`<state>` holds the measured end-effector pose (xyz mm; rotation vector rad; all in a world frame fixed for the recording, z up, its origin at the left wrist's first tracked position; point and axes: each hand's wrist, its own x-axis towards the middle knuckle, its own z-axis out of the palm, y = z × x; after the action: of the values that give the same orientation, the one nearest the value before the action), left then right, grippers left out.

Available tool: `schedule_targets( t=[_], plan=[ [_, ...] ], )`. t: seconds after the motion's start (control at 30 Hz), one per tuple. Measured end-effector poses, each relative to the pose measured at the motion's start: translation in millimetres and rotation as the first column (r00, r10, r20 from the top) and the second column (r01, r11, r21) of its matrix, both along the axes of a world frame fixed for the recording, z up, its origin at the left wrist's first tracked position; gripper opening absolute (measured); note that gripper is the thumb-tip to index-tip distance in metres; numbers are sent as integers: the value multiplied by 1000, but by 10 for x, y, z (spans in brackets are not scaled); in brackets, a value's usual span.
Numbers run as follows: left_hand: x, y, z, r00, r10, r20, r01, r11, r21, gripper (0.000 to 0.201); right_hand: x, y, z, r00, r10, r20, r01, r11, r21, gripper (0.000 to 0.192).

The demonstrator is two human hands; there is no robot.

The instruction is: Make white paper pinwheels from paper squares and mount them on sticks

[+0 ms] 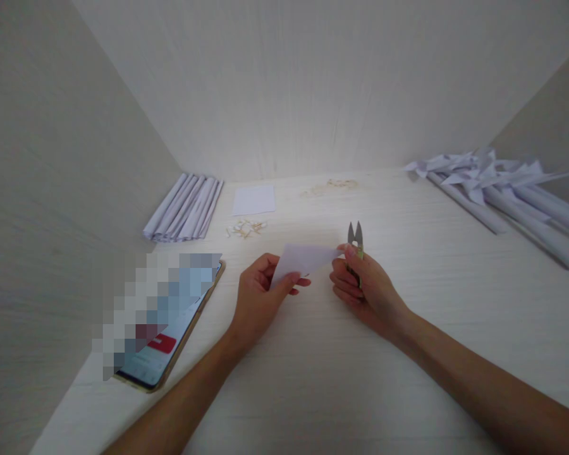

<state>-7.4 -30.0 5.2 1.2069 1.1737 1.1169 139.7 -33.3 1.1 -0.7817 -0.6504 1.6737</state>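
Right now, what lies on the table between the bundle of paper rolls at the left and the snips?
In the head view, a small heap of pale pins lies between the paper rolls and the snips.

Nothing could be read: the phone [171, 335] left of the left hand [260, 294] showed only a blurred screen.

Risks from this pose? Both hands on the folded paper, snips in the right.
1. The right hand pinches the folded white paper triangle while also gripping the small grey metal snips; their open tips point away but sit close to the paper, so a slip might nick it.
2. The left hand holds only one corner, so the paper could twist.
3. Small pale scraps lie nearby and may scatter.
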Motion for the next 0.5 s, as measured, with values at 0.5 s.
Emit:
schedule_targets(
  t=[0.5],
  plan=[
    [-22,-10,0,940,-320,118,325,945,-23,32,34,-11,-29,999,3,54,-2,1000,-19,20]
  ],
)
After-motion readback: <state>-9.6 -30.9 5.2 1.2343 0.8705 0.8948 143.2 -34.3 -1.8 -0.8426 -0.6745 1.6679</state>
